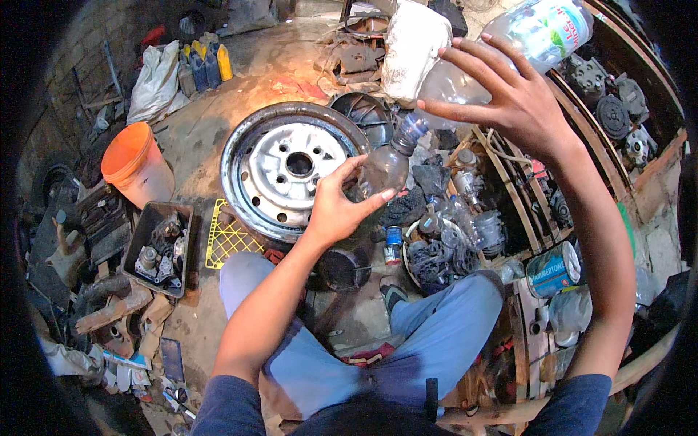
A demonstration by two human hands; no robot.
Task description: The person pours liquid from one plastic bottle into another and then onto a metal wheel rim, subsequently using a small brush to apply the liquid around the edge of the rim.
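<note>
A small clear plastic bottle [387, 168] is tilted in my left hand [339, 207], its neck pointing up and right. My right hand [520, 102] is wrapped over a large clear plastic bottle [452, 83] with a green and white label. This larger bottle slants down to the left, and its lower end meets the small bottle's mouth. Whether liquid passes between them cannot be made out. Below and left of the bottles lies a steel wheel rim [270, 154], flat and worn, with a hole in its centre.
An orange bucket [138, 163] stands at the left, above a dark tray [185, 272] of metal parts. Beside the wheel is a yellow plastic grid [222, 240]. A basin of dark parts [436, 261], a blue can [554, 270] and wooden racks [523, 218] crowd the right.
</note>
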